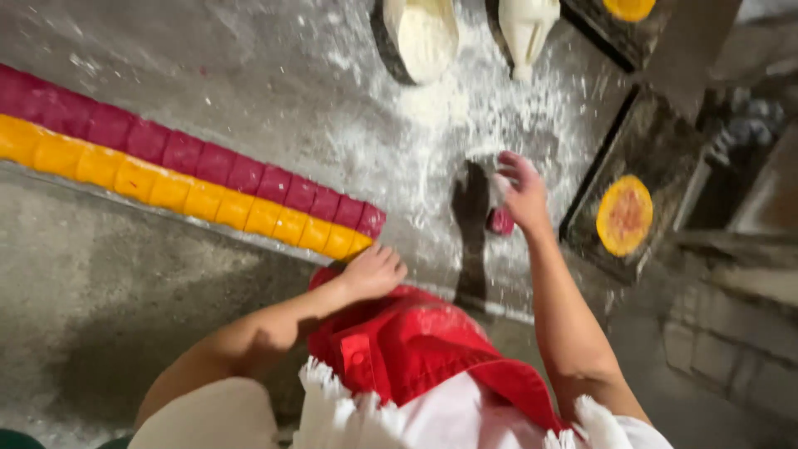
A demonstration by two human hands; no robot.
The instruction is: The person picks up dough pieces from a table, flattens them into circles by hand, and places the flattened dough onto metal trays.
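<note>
Fingers (507,179) of the right hand (524,199) pinch a red dough piece (501,221) on the floured desk (374,141); left hand (374,270) curls loosely near the red-and-yellow rows (199,179). Right tray (640,141) holds an orange disc (624,214); far bowl (391,50) holds flour (426,37).

Bare forearms, red apron (416,349) at the waist, white garment (449,420) with frayed fringe edges
</note>
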